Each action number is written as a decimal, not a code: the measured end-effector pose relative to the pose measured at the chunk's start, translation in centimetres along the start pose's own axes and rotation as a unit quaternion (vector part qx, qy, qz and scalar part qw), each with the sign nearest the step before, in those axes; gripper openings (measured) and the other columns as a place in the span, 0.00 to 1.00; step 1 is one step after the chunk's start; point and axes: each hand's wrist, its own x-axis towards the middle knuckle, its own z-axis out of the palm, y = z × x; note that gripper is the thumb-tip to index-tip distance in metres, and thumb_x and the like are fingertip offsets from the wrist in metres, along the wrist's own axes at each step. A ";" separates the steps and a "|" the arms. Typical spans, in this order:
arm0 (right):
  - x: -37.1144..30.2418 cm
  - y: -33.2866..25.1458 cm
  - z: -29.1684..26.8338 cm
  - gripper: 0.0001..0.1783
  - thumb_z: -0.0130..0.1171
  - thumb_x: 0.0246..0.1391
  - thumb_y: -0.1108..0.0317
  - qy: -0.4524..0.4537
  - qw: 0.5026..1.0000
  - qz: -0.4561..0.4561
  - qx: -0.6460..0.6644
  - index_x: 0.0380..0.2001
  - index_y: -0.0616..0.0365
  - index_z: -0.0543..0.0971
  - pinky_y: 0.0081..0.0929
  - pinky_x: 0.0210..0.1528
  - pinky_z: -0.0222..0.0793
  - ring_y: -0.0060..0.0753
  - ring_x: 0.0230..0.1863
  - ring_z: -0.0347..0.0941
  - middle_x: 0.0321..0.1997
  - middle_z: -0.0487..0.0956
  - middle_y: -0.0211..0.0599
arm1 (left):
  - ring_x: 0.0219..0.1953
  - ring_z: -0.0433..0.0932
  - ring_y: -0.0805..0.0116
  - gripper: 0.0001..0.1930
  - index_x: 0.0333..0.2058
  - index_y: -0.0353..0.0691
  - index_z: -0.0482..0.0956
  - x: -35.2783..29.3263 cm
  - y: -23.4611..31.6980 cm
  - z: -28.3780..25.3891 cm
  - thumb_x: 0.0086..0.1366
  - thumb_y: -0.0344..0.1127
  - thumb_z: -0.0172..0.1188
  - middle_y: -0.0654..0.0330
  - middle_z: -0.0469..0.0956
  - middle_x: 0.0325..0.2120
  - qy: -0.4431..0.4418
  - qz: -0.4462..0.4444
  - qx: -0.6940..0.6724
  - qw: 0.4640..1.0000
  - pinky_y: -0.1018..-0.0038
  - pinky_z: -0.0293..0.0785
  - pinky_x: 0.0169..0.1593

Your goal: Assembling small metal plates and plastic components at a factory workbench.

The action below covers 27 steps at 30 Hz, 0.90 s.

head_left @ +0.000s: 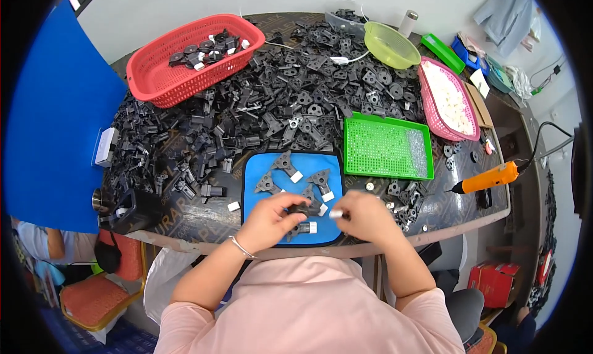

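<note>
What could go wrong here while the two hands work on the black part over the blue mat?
1. The small white piece at the right hand could slip and get lost among the loose black parts.
2. The orange electric screwdriver lies near the table edge; a tug on its cable might pull it off.
3. The left hand could knock finished pieces off the blue mat.

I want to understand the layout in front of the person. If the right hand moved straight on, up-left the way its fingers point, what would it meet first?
Most likely the black plastic part that both hands pinch; the right hand already touches its white cap. Depth is unclear.
</note>
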 end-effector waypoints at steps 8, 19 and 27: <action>-1.6 1.4 3.1 0.12 0.62 0.40 0.67 -0.020 0.996 0.030 0.082 0.32 0.55 0.79 0.38 0.38 0.72 0.45 0.36 0.76 0.33 0.77 0.40 | 0.39 0.77 0.56 0.13 0.41 0.38 0.77 1.9 -0.5 3.9 0.55 0.28 0.61 0.52 0.78 0.36 -0.064 0.151 0.259 0.952 0.68 0.73 0.43; -2.0 3.1 4.5 0.10 0.62 0.39 0.68 0.015 0.993 -0.002 0.121 0.29 0.56 0.78 0.39 0.37 0.72 0.48 0.36 0.74 0.34 0.76 0.41 | 0.35 0.74 0.57 0.13 0.36 0.36 0.74 1.8 1.8 8.3 0.49 0.27 0.54 0.56 0.75 0.29 -0.109 0.169 0.518 0.831 0.68 0.74 0.41; -2.4 2.1 3.7 0.08 0.62 0.43 0.68 0.042 0.986 0.019 0.160 0.29 0.58 0.77 0.40 0.36 0.71 0.50 0.34 0.74 0.32 0.75 0.41 | 0.39 0.75 0.55 0.15 0.40 0.35 0.74 2.4 1.5 6.7 0.51 0.28 0.57 0.53 0.76 0.34 -0.124 0.144 0.468 0.863 0.66 0.73 0.44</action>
